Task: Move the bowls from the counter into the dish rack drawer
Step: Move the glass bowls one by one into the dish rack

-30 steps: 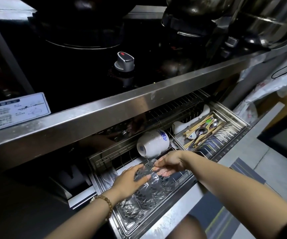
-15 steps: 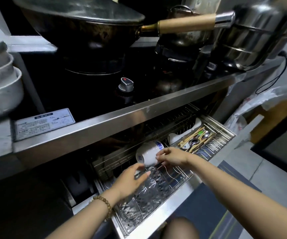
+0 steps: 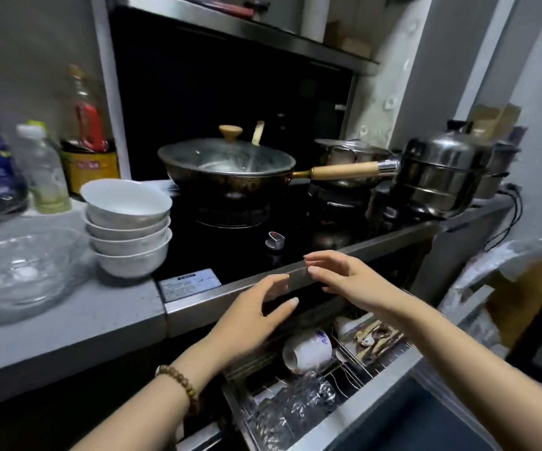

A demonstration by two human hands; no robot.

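Where the dish rack drawer [image 3: 377,390] stands open nearest us, a glass bowl [image 3: 295,408] lies racked; above, our left hand [image 3: 250,323] and right hand [image 3: 344,281], fingers loose, hold nothing, free, we judge, for the stacked white bowls [image 3: 129,226] on the desk [image 3: 68,320].

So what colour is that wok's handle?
The wok handle is light tan wood with a silver end; head view.

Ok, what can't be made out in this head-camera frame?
- Head view: rear of the dish rack drawer, hidden under the steel counter edge and behind the left hand.
- Head view: count of glass pieces in the drawer; blurred, overlapping.
- Head view: glass bowl on the counter, cut by the left frame edge.
- Head view: sticker text, too small.
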